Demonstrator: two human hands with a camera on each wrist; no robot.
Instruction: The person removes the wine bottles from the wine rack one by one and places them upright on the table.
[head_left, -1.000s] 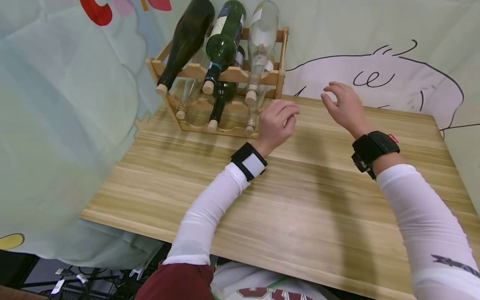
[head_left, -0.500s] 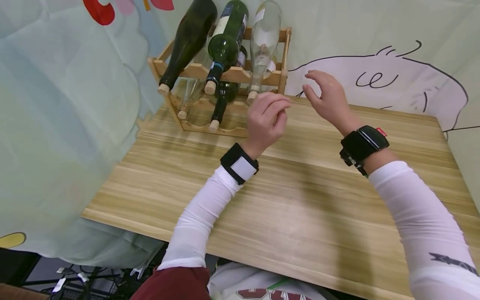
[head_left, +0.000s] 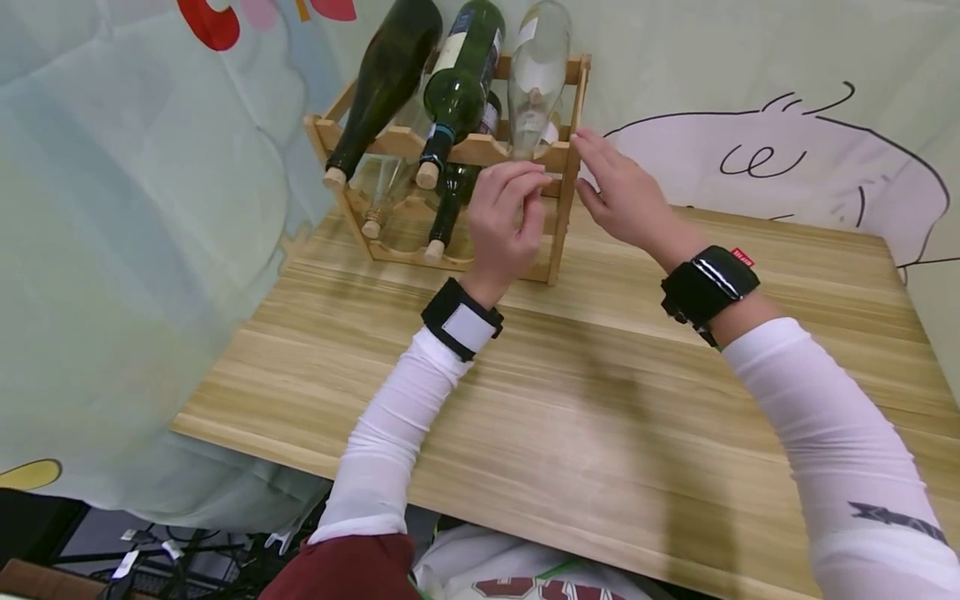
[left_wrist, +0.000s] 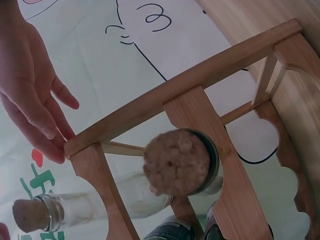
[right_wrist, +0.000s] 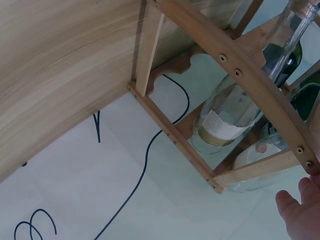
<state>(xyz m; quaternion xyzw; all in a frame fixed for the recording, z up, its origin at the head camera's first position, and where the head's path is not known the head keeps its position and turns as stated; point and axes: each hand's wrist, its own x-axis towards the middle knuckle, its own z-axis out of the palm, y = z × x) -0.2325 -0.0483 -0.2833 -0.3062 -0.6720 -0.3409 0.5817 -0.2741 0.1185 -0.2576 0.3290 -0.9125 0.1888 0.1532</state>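
Note:
A wooden wine rack (head_left: 562, 225) holds corked bottles in two rows. My left hand (head_left: 501, 221), fingers bent and holding nothing, is in front of the upper clear glass bottle (head_left: 538, 75), hiding its neck end in the head view. That bottle's cork (left_wrist: 29, 216) shows in the left wrist view, a fingertip at the frame edge apart from it. My right hand (head_left: 622, 196) has extended fingers with their tips right at the top of the rack's right front post, as the right wrist view also shows. A lower bottle's cork (left_wrist: 176, 162) faces the left wrist camera.
A dark bottle (head_left: 390, 83) and a green labelled bottle (head_left: 461, 100) lie in the upper row. Below are another green bottle (head_left: 447, 208) and clear ones. The rack stands at the back of a wooden table (head_left: 562, 417), before a printed cloth (head_left: 675, 83).
Both hands have moved left toward the rack. My left hand now covers the upper clear bottle's neck end, and my right fingertips have come to the rack's right post.

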